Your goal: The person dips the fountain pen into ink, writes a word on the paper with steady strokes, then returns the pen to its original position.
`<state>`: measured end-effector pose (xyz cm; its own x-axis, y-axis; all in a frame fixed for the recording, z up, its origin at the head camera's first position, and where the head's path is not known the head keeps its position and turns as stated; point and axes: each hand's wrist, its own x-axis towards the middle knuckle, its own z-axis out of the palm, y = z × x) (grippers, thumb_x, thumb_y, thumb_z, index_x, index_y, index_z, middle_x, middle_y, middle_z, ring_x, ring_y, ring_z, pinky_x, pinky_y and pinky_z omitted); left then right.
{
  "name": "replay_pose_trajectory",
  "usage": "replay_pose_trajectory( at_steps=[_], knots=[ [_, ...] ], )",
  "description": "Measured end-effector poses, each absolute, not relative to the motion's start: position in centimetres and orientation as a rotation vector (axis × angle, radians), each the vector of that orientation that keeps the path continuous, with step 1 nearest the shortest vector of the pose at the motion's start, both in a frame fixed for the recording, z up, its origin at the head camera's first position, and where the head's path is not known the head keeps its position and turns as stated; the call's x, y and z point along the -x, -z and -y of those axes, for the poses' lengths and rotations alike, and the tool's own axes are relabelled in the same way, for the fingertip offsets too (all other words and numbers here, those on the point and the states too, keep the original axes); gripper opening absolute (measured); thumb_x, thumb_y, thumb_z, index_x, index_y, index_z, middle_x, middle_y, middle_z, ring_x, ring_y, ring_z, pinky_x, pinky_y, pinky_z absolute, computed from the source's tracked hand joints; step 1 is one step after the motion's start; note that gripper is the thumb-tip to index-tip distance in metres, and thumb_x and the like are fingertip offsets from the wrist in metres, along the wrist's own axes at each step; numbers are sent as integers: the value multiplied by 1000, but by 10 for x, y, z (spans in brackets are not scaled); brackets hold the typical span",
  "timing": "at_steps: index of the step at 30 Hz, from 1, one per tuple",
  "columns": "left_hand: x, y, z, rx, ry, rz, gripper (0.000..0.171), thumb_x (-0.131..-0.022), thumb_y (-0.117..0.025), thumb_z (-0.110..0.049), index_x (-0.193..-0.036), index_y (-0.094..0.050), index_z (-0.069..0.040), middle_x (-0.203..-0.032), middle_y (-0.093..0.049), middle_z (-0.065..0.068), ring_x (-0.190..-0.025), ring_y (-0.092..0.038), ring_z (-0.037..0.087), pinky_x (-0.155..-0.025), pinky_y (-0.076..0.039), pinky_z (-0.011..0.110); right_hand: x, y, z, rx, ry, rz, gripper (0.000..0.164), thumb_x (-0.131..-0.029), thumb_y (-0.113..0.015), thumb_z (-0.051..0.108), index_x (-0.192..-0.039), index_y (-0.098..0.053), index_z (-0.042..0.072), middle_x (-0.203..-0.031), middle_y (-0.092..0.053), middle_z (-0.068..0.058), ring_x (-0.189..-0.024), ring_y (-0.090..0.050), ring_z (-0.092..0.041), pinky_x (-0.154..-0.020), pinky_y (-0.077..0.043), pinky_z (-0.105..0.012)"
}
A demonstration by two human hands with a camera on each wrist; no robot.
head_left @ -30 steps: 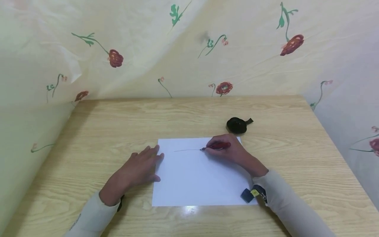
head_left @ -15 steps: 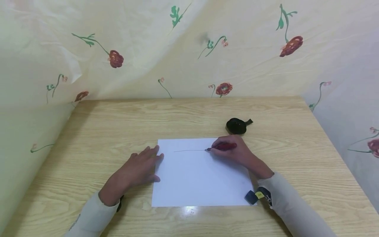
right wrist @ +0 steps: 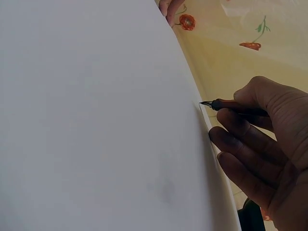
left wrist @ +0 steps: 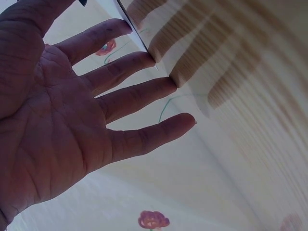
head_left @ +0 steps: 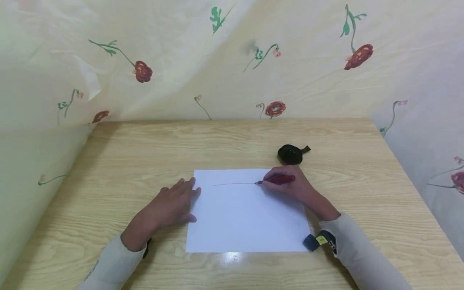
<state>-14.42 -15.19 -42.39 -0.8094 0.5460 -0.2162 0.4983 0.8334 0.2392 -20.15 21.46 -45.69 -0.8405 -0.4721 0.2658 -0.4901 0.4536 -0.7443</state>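
Note:
A white sheet of paper (head_left: 235,221) lies on the wooden table, with one thin, nearly level line (head_left: 233,184) across its upper part. My right hand (head_left: 291,186) pinches a dark red fountain pen (head_left: 282,179), its nib at the line's right end. In the right wrist view the metal nib of the pen (right wrist: 226,104) meets the paper (right wrist: 120,96) beside my curled fingers. My left hand (head_left: 168,207) rests at the sheet's left edge with its fingers spread. The left wrist view shows the left palm (left wrist: 62,120) and straight fingers, holding nothing.
A round, glossy black object with a short tab (head_left: 290,154) sits on the table (head_left: 174,145) just beyond the paper's upper right corner. Flower-patterned cloth (head_left: 174,52) hangs behind and at both sides. A small dark device (head_left: 316,241) is strapped to the right wrist.
My right hand and the pen have slid a little to the right, and the line on the paper has grown longer. The left hand stays in place.

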Motion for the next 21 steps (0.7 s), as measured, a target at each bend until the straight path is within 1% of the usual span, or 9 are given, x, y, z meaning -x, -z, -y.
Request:
replay_pose_trajectory(
  at_steps=[6,13,16,21],
  knots=[
    [144,424,151,-799,-239,-2737,78,-83,-80,-37,-146,-48,-3,-156,-33,25,-140,-32,50,-98,-37,68,199,457,-222,-842,-1370,2662,16,-80,-80,-2,-91,-78,10,-86,-74,4,-78,-66,-10,-74,-53,-19],
    [144,420,150,-766,-263,-2730,77,-84,-81,-34,-146,-48,-1,-157,-32,24,-142,-29,48,-98,-39,66,197,458,-232,-802,-1458,2621,17,-81,-78,-5,-92,-78,7,-89,-75,-2,-81,-68,-8,-75,-54,-18],
    [144,420,150,-748,-288,-2716,78,-84,-81,-33,-146,-47,-1,-158,-30,24,-143,-28,48,-98,-37,69,196,457,-235,-786,-1479,2625,16,-81,-78,-5,-92,-77,6,-89,-75,-3,-80,-68,-7,-74,-54,-18],
    [144,419,150,-739,-312,-2705,77,-84,-81,-32,-146,-47,-1,-158,-29,24,-143,-27,49,-97,-35,74,193,454,-240,-717,-1443,2673,16,-81,-79,-3,-92,-78,9,-89,-75,-1,-79,-67,-8,-74,-53,-18]
  ],
)
